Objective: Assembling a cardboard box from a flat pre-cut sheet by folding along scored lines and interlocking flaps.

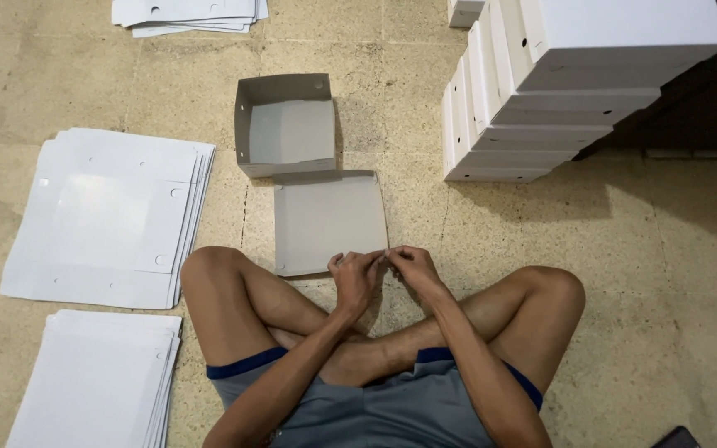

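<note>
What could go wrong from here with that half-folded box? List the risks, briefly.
1. Both hands, left hand and right hand, pinch the near edge of the grey lid panel; an uneven fold there might crease or tear it.
2. The half-formed box tray stands unsupported; tugging the lid could drag or tip it.
3. The stack of finished white boxes leans stepwise and might slide.

We read this as informal home workshop for box assembly: worn tiled floor (60, 83) as workbench, flat white cardboard blanks (105, 220) in piles, finished white boxes (541, 91) stacked (dim corner beyond).
</note>
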